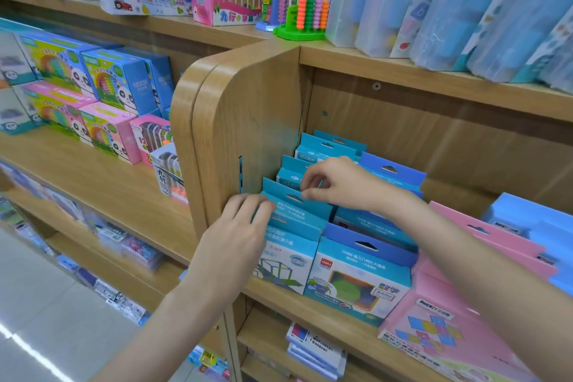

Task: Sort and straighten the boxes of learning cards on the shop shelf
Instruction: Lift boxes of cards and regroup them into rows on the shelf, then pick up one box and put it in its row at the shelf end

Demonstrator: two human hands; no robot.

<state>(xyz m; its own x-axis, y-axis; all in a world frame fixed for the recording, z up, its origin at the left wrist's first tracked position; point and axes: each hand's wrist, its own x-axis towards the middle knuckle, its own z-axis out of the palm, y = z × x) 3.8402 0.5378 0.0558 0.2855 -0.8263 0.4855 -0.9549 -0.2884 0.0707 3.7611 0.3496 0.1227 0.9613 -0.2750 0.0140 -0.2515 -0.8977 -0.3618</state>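
Teal boxes of learning cards [297, 220] stand in a row front to back at the left end of the wooden shelf [325, 304], against the side panel. A second row of blue-topped boxes [359, 276] stands to their right. My left hand [238, 236] grips the left edge of the front teal boxes, fingers curled over their hanging tabs. My right hand [338, 184] pinches the tab of a teal box further back in the same row. The lower parts of the rear boxes are hidden.
Pink boxes [459, 304] and light blue boxes [533, 223] lie to the right on the same shelf. The curved wooden side panel [235, 121] bounds the row on the left. Abacus toys and panda boxes fill neighbouring shelves; more packets lie on the shelf below.
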